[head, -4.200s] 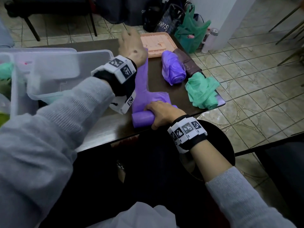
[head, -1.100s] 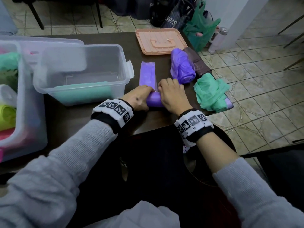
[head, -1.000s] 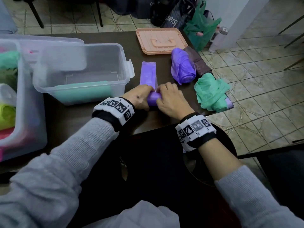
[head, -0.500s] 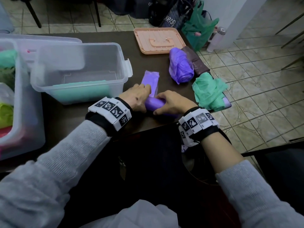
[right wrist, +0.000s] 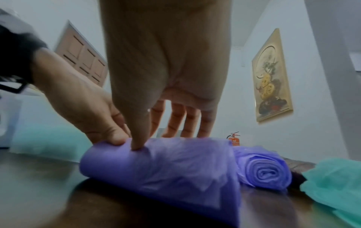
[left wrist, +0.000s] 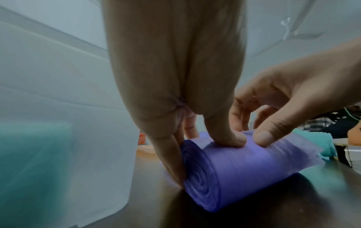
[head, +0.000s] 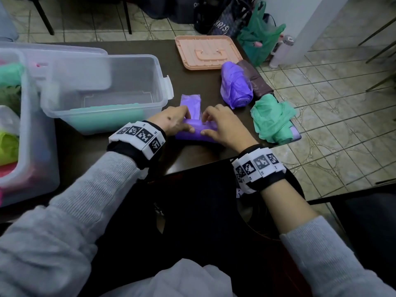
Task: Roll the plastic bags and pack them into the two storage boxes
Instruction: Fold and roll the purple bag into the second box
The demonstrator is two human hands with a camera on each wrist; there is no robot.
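— So, where is the bag you're rolling?

— Near the front edge of the counter point(head: 90, 151), lying across it. My left hand point(head: 171, 122) and my right hand point(head: 222, 129) sit on the purple bag roll point(head: 192, 135), one at each end. The unrolled tail point(head: 191, 103) runs flat toward the far edge.

— What's your grip like?

— Both hands hold the roll. My left thumb point(left wrist: 228, 137) presses on top and its fingers curl down against the roll's spiral end. My right thumb point(right wrist: 139, 138) digs in beside it, with the right fingers reaching over the far side. The roll rests on the counter.

— And the boxes?

— The clear storage box point(head: 102, 97) stands just left of my hands, its latch tab close to the tail; something teal shows through its near wall. The second storage box point(head: 36, 159) is at the left edge, with green and yellow-green bags showing inside.

— Anything else on there?

— Toward the right edge, a finished purple roll point(head: 235, 86) lies against a dark brown roll point(head: 255, 78), and a loose green bag point(head: 272, 118) is bunched at the front right corner. A peach lid point(head: 206, 52) lies upside down at the far edge.
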